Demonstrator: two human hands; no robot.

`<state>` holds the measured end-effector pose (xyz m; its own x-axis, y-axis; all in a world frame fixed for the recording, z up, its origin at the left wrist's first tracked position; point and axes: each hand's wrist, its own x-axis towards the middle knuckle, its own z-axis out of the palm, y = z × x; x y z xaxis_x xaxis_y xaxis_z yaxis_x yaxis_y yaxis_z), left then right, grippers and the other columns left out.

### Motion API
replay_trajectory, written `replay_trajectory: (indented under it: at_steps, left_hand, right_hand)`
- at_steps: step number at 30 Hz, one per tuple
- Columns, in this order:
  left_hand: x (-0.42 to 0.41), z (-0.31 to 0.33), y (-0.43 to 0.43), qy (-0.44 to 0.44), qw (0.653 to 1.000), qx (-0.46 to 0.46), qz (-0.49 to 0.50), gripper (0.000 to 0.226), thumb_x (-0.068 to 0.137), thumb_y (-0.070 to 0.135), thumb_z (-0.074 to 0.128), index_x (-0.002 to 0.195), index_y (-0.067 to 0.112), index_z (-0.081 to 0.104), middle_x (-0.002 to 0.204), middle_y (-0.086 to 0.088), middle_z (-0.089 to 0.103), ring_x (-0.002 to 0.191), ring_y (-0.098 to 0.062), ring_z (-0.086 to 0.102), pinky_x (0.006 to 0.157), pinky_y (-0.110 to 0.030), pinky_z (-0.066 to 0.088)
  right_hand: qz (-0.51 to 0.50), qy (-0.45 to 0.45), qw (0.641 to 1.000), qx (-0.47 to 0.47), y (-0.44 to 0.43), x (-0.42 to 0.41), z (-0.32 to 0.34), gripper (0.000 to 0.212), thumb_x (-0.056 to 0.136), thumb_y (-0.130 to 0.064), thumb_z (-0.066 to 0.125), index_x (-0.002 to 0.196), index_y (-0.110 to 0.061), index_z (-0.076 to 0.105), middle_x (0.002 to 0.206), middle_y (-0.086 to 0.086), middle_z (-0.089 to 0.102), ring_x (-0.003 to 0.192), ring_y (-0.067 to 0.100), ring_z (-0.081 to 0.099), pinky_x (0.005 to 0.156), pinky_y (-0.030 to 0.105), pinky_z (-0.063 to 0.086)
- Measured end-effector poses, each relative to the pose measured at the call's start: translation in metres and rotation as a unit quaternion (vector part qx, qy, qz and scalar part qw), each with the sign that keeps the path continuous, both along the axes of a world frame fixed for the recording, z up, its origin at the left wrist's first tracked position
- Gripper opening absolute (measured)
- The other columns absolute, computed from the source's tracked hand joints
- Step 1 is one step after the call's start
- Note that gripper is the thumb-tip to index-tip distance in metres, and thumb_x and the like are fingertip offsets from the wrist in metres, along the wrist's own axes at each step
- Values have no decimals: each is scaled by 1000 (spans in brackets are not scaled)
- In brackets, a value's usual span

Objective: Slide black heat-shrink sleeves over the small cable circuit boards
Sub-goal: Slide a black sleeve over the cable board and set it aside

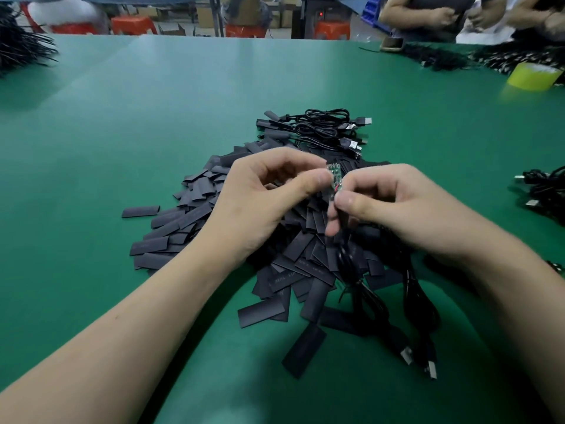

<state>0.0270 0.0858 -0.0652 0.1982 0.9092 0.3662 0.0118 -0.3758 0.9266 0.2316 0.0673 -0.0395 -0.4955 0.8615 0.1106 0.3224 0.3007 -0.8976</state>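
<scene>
one circuit board [333,173], still bare, sits above the sleeve pile [305,264]. my left hand [269,194] grip pinches its top; my right hand [391,203] grip pinches its lower end. cables [324,123] behind appear sleeved; many sleeves remain.

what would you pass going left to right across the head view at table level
wire bundle → left hand → board → right hand → cable heap; the sleeve pile is left out, since it runs under both hands
</scene>
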Motion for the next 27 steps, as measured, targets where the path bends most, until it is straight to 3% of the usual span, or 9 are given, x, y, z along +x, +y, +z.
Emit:
replay_trajectory:
  at_steps: [3, 5, 9, 17, 22, 27]
  left_hand:
    - [-7, -3, 5, 136, 985, 84, 67, 12, 93, 31, 74, 82, 27, 74, 68, 13, 66, 63, 3, 53, 62, -16, 41]
    - [-12, -4, 7, 256, 953, 141, 84, 16, 95, 35, 70, 81, 28, 73, 65, 17, 62, 61, 1, 52, 60, -20, 40]
    - [-17, -4, 9, 398, 899, 178, 34, 13, 99, 32, 64, 99, 28, 77, 94, 15, 73, 90, -7, 66, 82, -36, 54]
    - [-27, 3, 12, 423, 891, 162, -42, 22, 91, 29, 75, 112, 28, 76, 95, 14, 68, 89, -3, 63, 83, -18, 48]
    - [-30, 7, 13, 426, 889, 161, -46, 23, 88, 26, 79, 111, 28, 78, 91, 14, 71, 87, -1, 66, 85, -27, 52]
    - [-30, 4, 14, 322, 940, 80, -74, 22, 86, 11, 80, 104, 23, 76, 82, 8, 71, 77, -8, 67, 78, -19, 52]
  right_hand:
    - [-18, 130, 989, -71, 1, 1, 0, 23, 102, -25, 51, 85, -10, 56, 66, 7, 67, 59, 20, 63, 62, 30, 47]
    - [-16, 230, 963, -138, 1, 1, 2, 22, 102, -25, 46, 85, -12, 49, 54, 1, 49, 42, 17, 50, 49, 27, 45]
    - [-6, 307, 931, -199, 2, 8, 8, 23, 104, -26, 40, 85, -15, 48, 51, -8, 27, 33, 4, 24, 33, 15, 28]
    - [-102, 35, 986, -127, 3, -2, -4, 33, 107, -34, 44, 82, -15, 51, 52, -6, 30, 43, 10, 20, 38, 17, 20]
    - [-111, -20, 991, -69, 5, -2, -9, 28, 102, -34, 56, 87, -12, 63, 50, -10, 33, 42, 9, 23, 39, 18, 21]
    - [-107, -78, 991, 11, 9, 0, -16, 21, 97, -32, 67, 89, -13, 67, 50, -14, 39, 42, 2, 29, 41, 12, 23]
